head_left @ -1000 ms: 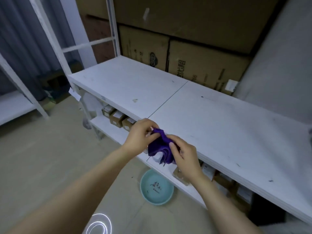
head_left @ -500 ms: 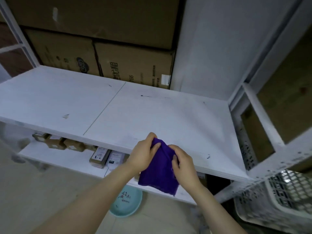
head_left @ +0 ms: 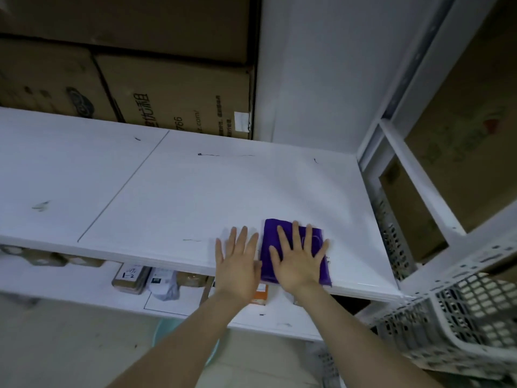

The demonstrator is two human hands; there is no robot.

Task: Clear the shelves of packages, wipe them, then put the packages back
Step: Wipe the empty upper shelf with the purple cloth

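A folded purple cloth [head_left: 270, 233] lies flat on the white upper shelf [head_left: 167, 191], near its front right edge. My right hand [head_left: 298, 257] presses on the cloth with fingers spread straight. My left hand [head_left: 237, 264] lies flat on the bare shelf just left of the cloth, its fingers straight. The upper shelf carries no packages. Several small packages [head_left: 131, 278] sit on the lower shelf [head_left: 84, 284], partly hidden under the upper board.
Large cardboard boxes [head_left: 173, 96] stand behind the shelf. A white perforated plastic basket [head_left: 461, 326] sits at the lower right. White metal uprights [head_left: 391, 169] close the shelf's right end. A teal basin [head_left: 162, 331] on the floor shows beside my left forearm.
The cloth was held in both hands in front of the shelf; now it lies flat on the upper shelf under my right hand. The left hand let go and rests beside it.
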